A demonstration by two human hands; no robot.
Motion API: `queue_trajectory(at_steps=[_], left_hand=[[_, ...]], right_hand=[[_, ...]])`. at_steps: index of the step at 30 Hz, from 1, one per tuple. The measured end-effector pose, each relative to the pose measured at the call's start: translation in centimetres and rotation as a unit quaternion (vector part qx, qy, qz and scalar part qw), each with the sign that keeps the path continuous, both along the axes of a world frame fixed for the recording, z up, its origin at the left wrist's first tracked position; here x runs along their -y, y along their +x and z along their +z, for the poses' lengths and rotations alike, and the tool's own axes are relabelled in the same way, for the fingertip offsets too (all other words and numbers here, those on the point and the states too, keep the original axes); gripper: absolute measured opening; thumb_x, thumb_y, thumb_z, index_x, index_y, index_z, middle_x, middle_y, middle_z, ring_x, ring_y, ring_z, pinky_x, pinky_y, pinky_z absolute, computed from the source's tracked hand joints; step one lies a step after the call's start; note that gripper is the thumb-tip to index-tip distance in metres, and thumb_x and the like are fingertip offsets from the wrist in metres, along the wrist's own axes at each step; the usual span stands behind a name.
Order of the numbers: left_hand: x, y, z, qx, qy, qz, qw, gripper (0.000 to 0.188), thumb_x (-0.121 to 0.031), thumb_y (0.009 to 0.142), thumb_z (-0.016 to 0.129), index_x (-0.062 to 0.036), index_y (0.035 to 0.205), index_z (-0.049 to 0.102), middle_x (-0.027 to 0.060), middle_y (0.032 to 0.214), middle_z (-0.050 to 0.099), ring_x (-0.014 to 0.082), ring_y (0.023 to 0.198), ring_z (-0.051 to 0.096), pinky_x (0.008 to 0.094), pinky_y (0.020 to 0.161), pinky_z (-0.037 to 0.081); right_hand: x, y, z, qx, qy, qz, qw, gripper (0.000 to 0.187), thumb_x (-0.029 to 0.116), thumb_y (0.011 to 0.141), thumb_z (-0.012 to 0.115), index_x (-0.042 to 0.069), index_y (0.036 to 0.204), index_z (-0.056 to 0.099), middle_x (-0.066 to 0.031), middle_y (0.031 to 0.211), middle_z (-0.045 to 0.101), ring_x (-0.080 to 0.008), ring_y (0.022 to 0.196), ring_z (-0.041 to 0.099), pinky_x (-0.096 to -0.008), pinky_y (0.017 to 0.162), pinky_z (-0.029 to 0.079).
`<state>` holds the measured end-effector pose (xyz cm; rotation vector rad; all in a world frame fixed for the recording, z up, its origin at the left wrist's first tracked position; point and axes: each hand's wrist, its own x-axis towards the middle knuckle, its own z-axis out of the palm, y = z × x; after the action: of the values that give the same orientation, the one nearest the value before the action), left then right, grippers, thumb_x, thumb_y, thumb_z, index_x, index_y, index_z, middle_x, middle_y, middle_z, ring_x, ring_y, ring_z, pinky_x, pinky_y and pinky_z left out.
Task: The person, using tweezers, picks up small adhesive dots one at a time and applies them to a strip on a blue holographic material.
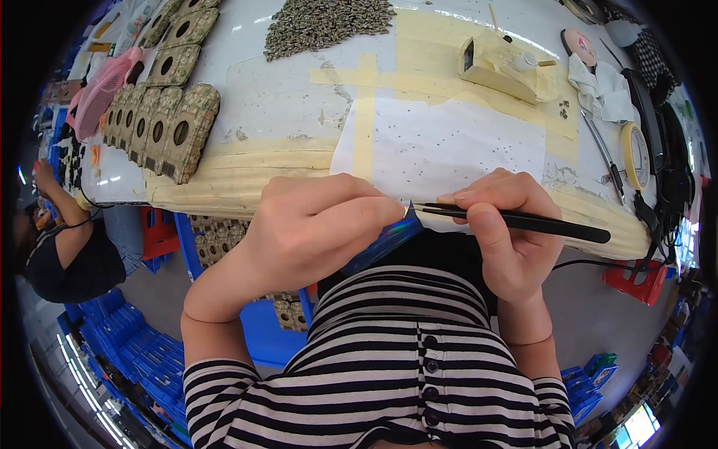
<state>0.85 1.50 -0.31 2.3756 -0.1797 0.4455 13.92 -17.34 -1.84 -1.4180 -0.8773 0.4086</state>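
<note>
Head view: black tweezers [561,223] point at the left hand [314,224] by the table's [277,93] near side

For work this fine, steadiness looks like the main thing. A light squeeze on the tweezers should serve best, since a hard one could flick a tiny part away, and the right hand [508,258] might gain from bracing on the cream edging [247,170] of the table. Coming in along the line of the left fingertips, rather than across them, should leave the points in sight. Working farther in over the white sheet [419,176] would give a dropped part somewhere to land; the tips now lie at its near side.

The right grip is pressed together around the tweezers, thumb against fingers. The left grip looks bunched, its fingertips just beside the tweezer points, but the thumb is hidden and I cannot tell whether it pinches anything.

The tweezers lie between the hands, slim and black, tilted slightly: the broad end reaches out past the right hand, the fine end narrows leftward. Any part between the points is too small to make out. A glossy blue strip [385,245] shows below the left fingertips. Tiny dark specks [441,141] are scattered over the sheet, and a heap of small metallic-looking parts [325,28] lies farther back.
</note>
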Motion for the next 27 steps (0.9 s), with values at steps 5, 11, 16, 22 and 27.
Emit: queue_trajectory(at_steps=[5,11,16,22,27], left_hand=[[0.1,-0.19,0.11,0.065,0.092,-0.022,0.993,0.021,-0.007,0.07,0.07,-0.0045,0.09,0.069,0.0071,0.082,0.065,0.016,0.062,0.064,0.026,0.049,0.05],[-0.04,-0.25,-0.03,0.085,0.112,-0.033,0.989,0.021,-0.007,0.067,0.07,-0.004,0.088,0.069,0.009,0.082,0.065,0.0152,0.06,0.064,0.0253,0.047,0.05],[0.0,-0.2,-0.05,0.092,0.116,-0.033,0.988,0.021,-0.007,0.067,0.07,-0.0039,0.088,0.069,0.0094,0.081,0.064,0.0153,0.06,0.064,0.0247,0.047,0.05],[-0.04,-0.2,-0.08,0.092,0.115,-0.038,0.988,0.021,-0.008,0.066,0.07,-0.0038,0.087,0.069,0.0098,0.08,0.064,0.0154,0.06,0.065,0.0248,0.047,0.051],[-0.01,-0.22,0.16,0.082,0.117,-0.04,0.989,0.021,-0.008,0.066,0.07,-0.0037,0.087,0.069,0.0096,0.081,0.064,0.0155,0.061,0.065,0.0249,0.048,0.051]], right_hand=[[-0.2,0.4,-0.74,0.039,0.01,0.02,0.999,0.014,0.009,0.08,0.077,0.001,0.09,0.071,-0.0068,0.074,0.066,-0.0135,0.062,0.059,-0.0238,0.056,0.044],[-0.08,0.26,-0.48,0.032,-0.002,0.022,0.999,0.015,0.008,0.079,0.078,0.001,0.09,0.071,-0.0073,0.074,0.066,-0.0147,0.063,0.06,-0.0244,0.057,0.045],[-0.22,0.31,-0.42,0.035,0.003,0.027,0.999,0.015,0.008,0.079,0.078,0.001,0.09,0.071,-0.0076,0.075,0.066,-0.0148,0.063,0.061,-0.0244,0.058,0.045],[-0.12,0.26,-0.42,0.036,0.003,0.031,0.999,0.016,0.009,0.079,0.078,0.0,0.09,0.071,-0.0073,0.075,0.067,-0.0147,0.063,0.061,-0.024,0.057,0.045],[-0.17,0.31,-0.5,0.042,0.006,0.031,0.999,0.015,0.009,0.079,0.078,0.001,0.089,0.071,-0.0072,0.075,0.067,-0.0147,0.063,0.061,-0.0239,0.056,0.045]])
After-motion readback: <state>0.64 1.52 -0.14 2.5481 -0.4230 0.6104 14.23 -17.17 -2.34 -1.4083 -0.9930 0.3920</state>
